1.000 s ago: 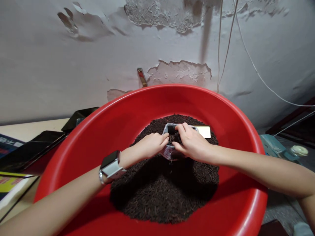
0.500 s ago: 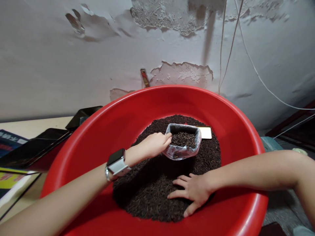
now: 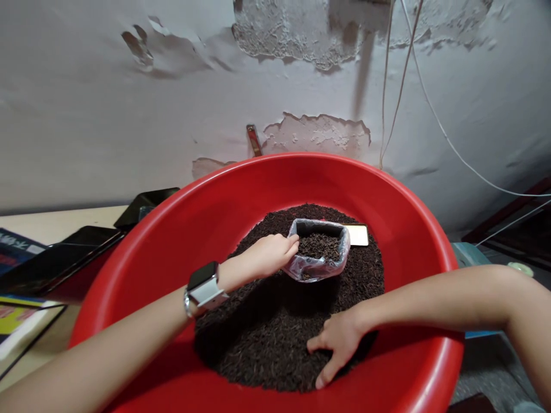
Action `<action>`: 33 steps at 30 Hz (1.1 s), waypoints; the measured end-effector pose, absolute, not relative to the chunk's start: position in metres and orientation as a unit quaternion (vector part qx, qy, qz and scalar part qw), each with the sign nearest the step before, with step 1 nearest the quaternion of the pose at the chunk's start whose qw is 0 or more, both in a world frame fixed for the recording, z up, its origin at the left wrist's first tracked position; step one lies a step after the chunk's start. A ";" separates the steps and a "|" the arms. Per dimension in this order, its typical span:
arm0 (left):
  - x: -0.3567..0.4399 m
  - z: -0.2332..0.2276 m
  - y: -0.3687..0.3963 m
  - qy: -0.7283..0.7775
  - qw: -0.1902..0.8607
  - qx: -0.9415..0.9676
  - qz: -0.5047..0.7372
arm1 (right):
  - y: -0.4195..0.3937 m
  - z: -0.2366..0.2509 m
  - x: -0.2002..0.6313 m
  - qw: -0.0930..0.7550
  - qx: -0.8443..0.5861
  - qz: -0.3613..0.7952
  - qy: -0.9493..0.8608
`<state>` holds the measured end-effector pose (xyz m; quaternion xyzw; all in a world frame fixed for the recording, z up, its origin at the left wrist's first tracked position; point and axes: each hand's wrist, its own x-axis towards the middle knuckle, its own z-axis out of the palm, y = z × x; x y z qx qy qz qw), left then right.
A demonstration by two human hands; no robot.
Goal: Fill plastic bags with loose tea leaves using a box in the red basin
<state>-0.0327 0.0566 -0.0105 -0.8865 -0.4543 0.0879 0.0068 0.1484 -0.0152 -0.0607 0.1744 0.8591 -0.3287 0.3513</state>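
We see a cracked, peeling wall [image 3: 129, 115] behind, with thin cables [image 3: 400, 74] hanging down it. In front of it sits a wide red basin [image 3: 181, 229], and dark trays [image 3: 64, 258] lie on the table to its left. A heap of dark tea [image 3: 267, 338] fills the basin floor. Near the heap's far edge a pale card [image 3: 358, 235] lies flat, just beside the bag.

The bag [image 3: 318, 265] is small, clear plastic, standing upright on the heap with its mouth open upward and tea already inside. It lies farther from us than both hands, toward the wall.

Our left hand [image 3: 269, 255], a watch [image 3: 205, 288] on its wrist, is the nearer one: its fingers pinch the bag's left rim and hold the mouth open. Our right hand [image 3: 338, 344] is well apart from the bag, on the near side of the heap, fingers curled down into the loose tea, closed on nothing we can make out. So the bag's mouth lies up and away from the right hand, across the heap, with no other thing between them.
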 end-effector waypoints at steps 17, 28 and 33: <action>-0.031 -0.010 0.056 -0.466 -0.027 -0.882 0.066 | 0.027 0.014 0.148 -0.206 0.317 -0.268 0.886; -0.027 -0.004 0.054 -0.469 -0.014 -0.876 0.113 | 0.034 -0.007 0.147 -0.287 0.309 -0.090 0.902; -0.033 -0.013 0.059 -0.457 -0.048 -0.886 0.064 | 0.021 -0.020 0.141 -0.216 0.181 -0.017 0.959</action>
